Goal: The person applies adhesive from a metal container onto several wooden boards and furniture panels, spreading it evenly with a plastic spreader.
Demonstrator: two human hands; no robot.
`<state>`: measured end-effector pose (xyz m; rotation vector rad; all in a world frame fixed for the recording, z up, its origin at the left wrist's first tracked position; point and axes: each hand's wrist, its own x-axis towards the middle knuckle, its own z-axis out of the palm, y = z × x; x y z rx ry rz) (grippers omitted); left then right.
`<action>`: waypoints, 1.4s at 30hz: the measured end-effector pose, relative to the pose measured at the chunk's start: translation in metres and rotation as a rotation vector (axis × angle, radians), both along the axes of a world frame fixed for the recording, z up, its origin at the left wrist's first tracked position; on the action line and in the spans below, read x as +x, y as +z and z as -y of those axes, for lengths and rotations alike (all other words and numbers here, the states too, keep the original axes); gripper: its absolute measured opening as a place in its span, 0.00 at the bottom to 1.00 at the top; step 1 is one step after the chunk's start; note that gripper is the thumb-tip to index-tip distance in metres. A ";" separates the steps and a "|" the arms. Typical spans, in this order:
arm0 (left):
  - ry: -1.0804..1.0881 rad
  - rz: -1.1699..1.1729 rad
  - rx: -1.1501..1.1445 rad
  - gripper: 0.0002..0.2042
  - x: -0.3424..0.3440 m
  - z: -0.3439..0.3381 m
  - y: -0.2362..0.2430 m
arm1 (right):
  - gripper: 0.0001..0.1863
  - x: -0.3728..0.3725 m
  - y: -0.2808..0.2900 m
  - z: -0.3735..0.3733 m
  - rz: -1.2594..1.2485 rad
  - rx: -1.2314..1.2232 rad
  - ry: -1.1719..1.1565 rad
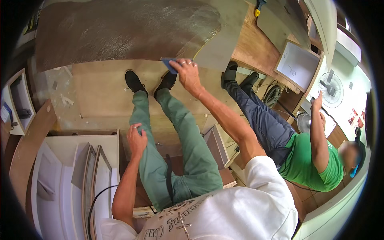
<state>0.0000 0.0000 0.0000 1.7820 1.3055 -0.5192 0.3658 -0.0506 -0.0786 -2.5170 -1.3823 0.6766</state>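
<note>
My right hand (188,76) grips a flat blue spreader (169,65), its edge at the near rim of a large brown sheet (132,30). The sheet's surface looks wet and streaked, as if coated with adhesive. My left hand (137,140) rests on my left thigh, its fingers curled. A small blue-grey patch shows between thumb and fingers there, too small to name.
To the right, a person in a green shirt (312,160) stands by a white-faced drawer (298,66) and a fan (331,90). White cabinet parts (60,176) stand at my lower left. A yellow-and-blue tool (258,9) lies on the far boards.
</note>
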 end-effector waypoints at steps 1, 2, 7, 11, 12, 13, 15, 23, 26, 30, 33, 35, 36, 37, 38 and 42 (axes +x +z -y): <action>-0.010 0.005 0.016 0.16 0.001 -0.003 -0.004 | 0.28 -0.002 0.005 0.003 -0.053 -0.022 0.062; -0.019 0.010 0.032 0.16 0.001 -0.006 -0.007 | 0.27 0.002 0.007 0.002 -0.107 -0.045 0.123; -0.010 0.001 0.043 0.15 0.000 0.005 0.009 | 0.28 0.113 0.042 0.012 -0.133 0.114 0.061; -0.043 0.011 0.058 0.15 0.016 0.010 0.005 | 0.28 0.214 0.024 0.019 0.126 0.161 -0.052; -0.044 0.007 0.044 0.15 0.020 0.010 0.003 | 0.28 0.225 0.018 0.024 0.152 0.086 0.012; -0.045 0.011 0.047 0.15 0.020 0.010 0.001 | 0.28 0.233 0.012 0.026 0.176 0.013 0.076; -0.036 0.010 0.041 0.15 0.014 0.012 0.003 | 0.27 0.234 0.002 0.024 0.081 0.069 0.121; -0.037 0.002 0.024 0.15 0.030 0.010 0.001 | 0.32 0.301 -0.009 0.009 0.235 0.112 -0.039; -0.046 -0.056 0.018 0.15 0.025 0.006 0.006 | 0.29 0.228 -0.021 0.010 0.206 0.063 -0.058; -0.066 -0.049 0.031 0.15 0.015 0.001 0.003 | 0.26 0.125 -0.013 0.016 0.172 0.040 -0.067; -0.068 -0.025 0.023 0.15 0.021 -0.001 0.001 | 0.24 0.072 -0.006 0.028 0.190 0.083 -0.034; -0.076 -0.011 0.022 0.15 0.022 -0.001 0.000 | 0.24 0.044 0.001 0.039 0.139 0.051 -0.008; -0.078 -0.004 0.022 0.15 0.022 -0.001 0.000 | 0.24 0.036 0.005 0.045 0.080 0.022 0.023; -0.080 0.001 0.018 0.15 0.023 -0.002 0.001 | 0.24 0.032 0.009 0.053 0.085 0.017 0.020; -0.079 0.011 -0.003 0.15 0.025 -0.002 0.000 | 0.24 0.031 0.013 0.063 -0.035 -0.018 0.039; -0.261 0.017 0.055 0.17 0.021 -0.005 -0.001 | 0.26 0.075 0.046 0.063 -0.220 0.018 0.042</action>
